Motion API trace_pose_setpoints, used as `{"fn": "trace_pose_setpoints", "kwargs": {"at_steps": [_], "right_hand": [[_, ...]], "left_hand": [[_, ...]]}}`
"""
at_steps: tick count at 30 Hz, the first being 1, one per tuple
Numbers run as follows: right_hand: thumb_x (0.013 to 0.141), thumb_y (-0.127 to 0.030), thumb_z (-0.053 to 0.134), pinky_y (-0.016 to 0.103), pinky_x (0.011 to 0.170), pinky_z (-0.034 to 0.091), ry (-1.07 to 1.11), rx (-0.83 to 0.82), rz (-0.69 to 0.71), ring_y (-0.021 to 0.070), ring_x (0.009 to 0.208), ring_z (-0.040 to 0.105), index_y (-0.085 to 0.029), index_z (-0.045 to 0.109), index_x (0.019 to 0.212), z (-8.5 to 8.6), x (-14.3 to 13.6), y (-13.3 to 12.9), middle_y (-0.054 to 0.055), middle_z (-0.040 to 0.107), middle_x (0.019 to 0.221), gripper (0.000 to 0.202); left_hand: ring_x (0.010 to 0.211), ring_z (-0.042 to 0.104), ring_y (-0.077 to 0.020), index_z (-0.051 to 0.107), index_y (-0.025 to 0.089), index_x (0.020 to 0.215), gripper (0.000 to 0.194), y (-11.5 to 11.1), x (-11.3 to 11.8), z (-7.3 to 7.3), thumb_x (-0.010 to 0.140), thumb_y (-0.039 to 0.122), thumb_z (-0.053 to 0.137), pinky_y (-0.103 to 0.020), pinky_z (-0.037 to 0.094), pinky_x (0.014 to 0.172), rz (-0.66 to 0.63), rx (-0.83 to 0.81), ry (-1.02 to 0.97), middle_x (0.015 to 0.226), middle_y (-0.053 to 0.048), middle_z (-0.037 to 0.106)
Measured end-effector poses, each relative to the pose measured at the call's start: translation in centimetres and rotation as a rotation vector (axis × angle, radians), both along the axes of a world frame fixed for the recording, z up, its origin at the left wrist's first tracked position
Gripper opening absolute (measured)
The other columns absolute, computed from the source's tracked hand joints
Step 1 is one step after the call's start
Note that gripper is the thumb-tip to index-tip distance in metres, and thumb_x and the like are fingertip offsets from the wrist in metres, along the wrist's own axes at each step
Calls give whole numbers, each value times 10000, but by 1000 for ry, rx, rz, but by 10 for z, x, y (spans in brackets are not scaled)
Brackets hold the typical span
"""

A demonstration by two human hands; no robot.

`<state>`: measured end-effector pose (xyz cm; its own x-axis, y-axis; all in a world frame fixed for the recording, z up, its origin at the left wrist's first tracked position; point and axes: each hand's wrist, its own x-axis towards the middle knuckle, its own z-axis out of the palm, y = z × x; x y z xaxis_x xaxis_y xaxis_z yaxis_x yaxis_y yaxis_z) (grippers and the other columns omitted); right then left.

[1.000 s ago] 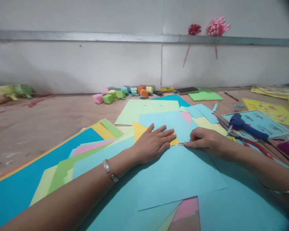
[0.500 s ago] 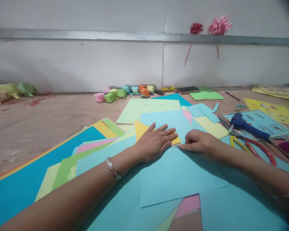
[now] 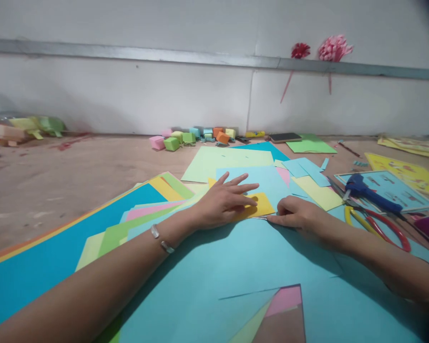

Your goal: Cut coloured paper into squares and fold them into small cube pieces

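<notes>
My left hand (image 3: 219,202) lies over a yellow piece of paper (image 3: 265,204), fingers spread and partly lifted. Facing it, my right hand (image 3: 296,213) is closed except for its index finger, which points left along the paper's lower right edge. At that fingertip shows a thin pale strip (image 3: 260,217), too small to name. Whatever the curled fingers of my right hand hold, if anything, is hidden. Beneath both hands spreads a large light blue sheet (image 3: 236,259).
Scissors with red handles (image 3: 389,231), yellow-handled pliers (image 3: 361,220) and a blue glue gun (image 3: 373,193) lie at right. Layered coloured sheets (image 3: 103,214) cover the left. Small paper cubes (image 3: 171,144), a glue stick (image 3: 255,134) and a phone (image 3: 285,137) sit near the wall.
My left hand has slid slightly left, its fingers rising and spreading, so more yellow paper shows. My right hand stays at the paper's edge. The view has shifted a little.
</notes>
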<state>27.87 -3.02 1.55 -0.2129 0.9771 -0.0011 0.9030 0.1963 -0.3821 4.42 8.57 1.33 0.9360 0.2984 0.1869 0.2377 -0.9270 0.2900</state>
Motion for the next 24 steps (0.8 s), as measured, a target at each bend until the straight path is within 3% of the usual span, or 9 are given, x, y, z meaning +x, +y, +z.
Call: {"fn": "trace_pose_setpoints", "kwargs": {"at_steps": [3, 7, 11, 14, 18, 24], "right_hand": [[942, -518, 461, 264, 577, 379, 3, 21, 8, 147, 627, 453, -188, 583, 711, -1, -1, -2, 5, 503, 690, 421], [981, -362, 408, 285, 662, 413, -50, 213, 224, 172, 722, 498, -226, 709, 1014, -11, 7, -6, 41, 557, 799, 332], [995, -260, 336, 287, 670, 406, -62, 322, 325, 175, 747, 501, -284, 668, 1203, -18, 4, -7, 51, 565, 850, 392], [996, -381, 366, 286, 650, 403, 9, 255, 266, 170, 711, 487, -228, 701, 1047, -15, -11, -4, 41, 548, 793, 372], [943, -546, 444, 280, 614, 412, 103, 40, -6, 148, 645, 472, -185, 575, 753, -4, -32, -1, 9, 514, 717, 429], [946, -565, 396, 283, 550, 370, -6, -61, 16, 150, 603, 481, -206, 584, 743, 16, -30, 0, 21, 550, 702, 453]], "left_hand": [[1486, 126, -280, 533, 339, 1352, 380, 6, -12, -5, 1001, 372, 391, -619, 16, 1152, -34, 59, 112, 1554, 18, 340], [1488, 118, -272, 426, 365, 1430, 430, 8, -15, -10, 1021, 410, 299, -612, 23, 1151, -19, 30, 199, 1576, 29, 282], [1484, 148, -265, 408, 366, 1441, 443, 7, -13, -9, 1025, 415, 265, -608, 13, 1152, -29, -5, 214, 1587, 30, 254], [1480, 169, -268, 398, 359, 1449, 450, 7, -13, -8, 1024, 415, 259, -605, 10, 1153, -33, -35, 223, 1595, 26, 235], [1481, 166, -256, 398, 368, 1448, 457, 8, -14, -10, 1024, 429, 236, -591, 3, 1156, -34, -50, 214, 1597, 35, 227], [1481, 162, -264, 390, 367, 1453, 464, 8, -14, -9, 1022, 433, 230, -598, 6, 1152, -38, -54, 213, 1597, 30, 230]]}}
